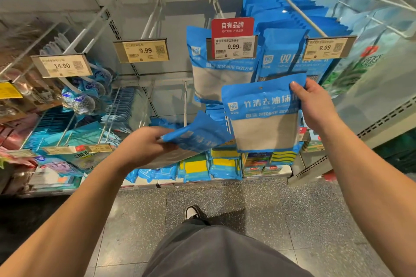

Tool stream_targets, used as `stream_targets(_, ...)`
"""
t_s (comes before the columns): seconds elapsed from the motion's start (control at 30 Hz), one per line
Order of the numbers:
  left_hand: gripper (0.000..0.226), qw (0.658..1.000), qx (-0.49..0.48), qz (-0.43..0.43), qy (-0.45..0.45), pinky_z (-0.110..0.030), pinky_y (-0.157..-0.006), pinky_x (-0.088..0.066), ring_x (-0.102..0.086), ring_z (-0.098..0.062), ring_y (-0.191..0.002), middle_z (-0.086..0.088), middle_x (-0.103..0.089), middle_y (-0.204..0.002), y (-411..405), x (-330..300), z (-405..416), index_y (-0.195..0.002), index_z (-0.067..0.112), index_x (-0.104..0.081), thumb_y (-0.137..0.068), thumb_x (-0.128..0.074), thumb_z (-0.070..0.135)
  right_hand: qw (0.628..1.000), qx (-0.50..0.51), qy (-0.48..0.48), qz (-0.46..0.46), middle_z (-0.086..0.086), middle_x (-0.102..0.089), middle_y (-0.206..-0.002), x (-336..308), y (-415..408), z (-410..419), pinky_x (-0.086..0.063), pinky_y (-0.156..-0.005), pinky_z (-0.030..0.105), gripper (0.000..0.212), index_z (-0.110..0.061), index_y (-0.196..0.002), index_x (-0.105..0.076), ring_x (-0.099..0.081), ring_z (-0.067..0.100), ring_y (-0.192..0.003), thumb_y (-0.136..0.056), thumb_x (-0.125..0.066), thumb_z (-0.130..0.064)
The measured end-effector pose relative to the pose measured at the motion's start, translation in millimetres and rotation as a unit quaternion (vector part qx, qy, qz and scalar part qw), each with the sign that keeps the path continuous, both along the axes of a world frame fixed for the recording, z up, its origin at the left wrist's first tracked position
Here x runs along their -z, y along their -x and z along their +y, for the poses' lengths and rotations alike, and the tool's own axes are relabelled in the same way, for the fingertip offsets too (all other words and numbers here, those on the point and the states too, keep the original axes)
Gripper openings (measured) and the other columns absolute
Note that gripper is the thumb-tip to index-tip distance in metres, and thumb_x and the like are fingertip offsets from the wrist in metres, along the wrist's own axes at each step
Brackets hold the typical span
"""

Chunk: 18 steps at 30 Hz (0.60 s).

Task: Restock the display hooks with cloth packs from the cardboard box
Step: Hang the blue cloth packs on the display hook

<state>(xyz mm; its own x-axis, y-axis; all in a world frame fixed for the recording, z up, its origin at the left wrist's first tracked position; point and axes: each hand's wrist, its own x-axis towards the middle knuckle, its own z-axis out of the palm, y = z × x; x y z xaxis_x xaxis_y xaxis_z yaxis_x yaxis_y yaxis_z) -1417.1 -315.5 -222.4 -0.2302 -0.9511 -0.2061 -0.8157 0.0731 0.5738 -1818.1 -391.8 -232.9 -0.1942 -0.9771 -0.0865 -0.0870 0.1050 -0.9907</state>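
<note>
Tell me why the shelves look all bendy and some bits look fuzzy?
Head view: the wide lens curves the display hooks and shelf edges; the pack in the left hand is motion-blurred, the pack in the right hand sharper; the left edge is dim and smeared.

Price tags w/ 9.99 and 14.90 on rail fronts, red sign above one; yellow-green sponges on bottom shelf; speckled floor.

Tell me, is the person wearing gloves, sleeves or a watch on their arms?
No. Both forearms are bare, with no sleeves showing. The left hand and right hand wear no gloves, and no watch, ring or bracelet shows on either wrist.
</note>
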Motion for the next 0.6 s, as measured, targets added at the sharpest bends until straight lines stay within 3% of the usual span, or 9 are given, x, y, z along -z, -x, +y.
stream_targets(0.1,0.047,0.996,0.072,-0.039,0.032,-0.035,-0.075,-0.050,-0.067,-0.024,-0.089,0.005,-0.074,-0.099,11,-10,1,-0.121,0.033,-0.065,-0.077,-0.066,0.048,1.000,-0.009,0.001,0.003,0.003,-0.072,-0.116,-4,-11,-3,-0.052,-0.099,0.049,0.022,-0.016,-0.119,-0.065,-0.069,0.021,-0.107,-0.101,-0.054,-0.020)
stream_targets(0.2,0.038,0.989,0.112,-0.060,0.073,-0.036,-0.073,-0.047,-0.066,-0.032,-0.091,-0.001,-0.074,-0.099,28,-14,-3,-0.123,0.027,-0.067,-0.087,-0.076,0.036,0.999,-0.038,0.011,0.022,-0.001,-0.073,-0.113,-10,-26,-7,-0.051,-0.100,0.050,0.021,-0.019,-0.117,-0.066,-0.069,0.018,-0.106,-0.099,-0.056,-0.025)
stream_targets(0.27,0.036,0.983,0.141,-0.058,0.103,-0.035,-0.079,-0.047,-0.066,-0.028,-0.101,0.002,-0.073,-0.112,42,-22,-8,-0.123,0.026,-0.068,-0.088,-0.076,0.027,0.998,-0.055,0.014,0.016,-0.001,-0.073,-0.115,-15,-36,-10,-0.049,-0.101,0.052,0.023,-0.020,-0.116,-0.066,-0.068,0.019,-0.108,-0.097,-0.057,-0.029)
stream_targets(0.33,0.037,0.974,0.175,-0.066,0.130,-0.034,-0.087,-0.048,-0.064,-0.023,-0.115,0.009,-0.059,-0.140,56,-33,-18,-0.126,0.025,-0.067,-0.090,-0.074,0.026,0.997,-0.072,0.020,0.006,-0.001,-0.072,-0.116,-20,-45,-14,-0.048,-0.103,0.054,0.025,-0.021,-0.115,-0.066,-0.067,0.020,-0.110,-0.095,-0.058,-0.034)
stream_targets(0.4,0.039,0.966,0.192,-0.119,0.127,-0.036,-0.091,-0.047,-0.060,-0.024,-0.122,0.016,-0.032,-0.161,71,-47,-29,-0.133,0.029,-0.060,-0.095,-0.067,0.030,0.997,-0.076,0.023,-0.018,-0.002,-0.073,-0.109,-25,-54,-17,-0.047,-0.105,0.051,0.024,-0.020,-0.118,-0.065,-0.067,0.016,-0.106,-0.098,-0.057,-0.030)
stream_targets(0.47,0.041,0.962,0.182,-0.160,0.126,-0.038,-0.093,-0.047,-0.059,-0.028,-0.123,0.020,-0.012,-0.166,85,-61,-40,-0.137,0.033,-0.055,-0.097,-0.062,0.034,0.997,-0.066,0.019,-0.043,-0.010,-0.069,-0.096,-30,-59,-20,-0.049,-0.098,0.040,0.021,-0.018,-0.122,-0.061,-0.065,0.007,-0.094,-0.102,-0.053,-0.022)
stream_targets(0.6,0.040,0.958,0.172,-0.166,0.160,-0.037,-0.080,-0.046,-0.064,-0.037,-0.110,0.014,0.001,-0.168,98,-77,-58,-0.136,0.034,-0.055,-0.098,-0.063,0.034,0.997,-0.069,0.014,-0.040,-0.013,-0.072,-0.080,-30,-60,-29,-0.052,-0.073,0.033,0.014,-0.021,-0.095,-0.062,-0.069,0.006,-0.077,-0.103,-0.051,-0.019)
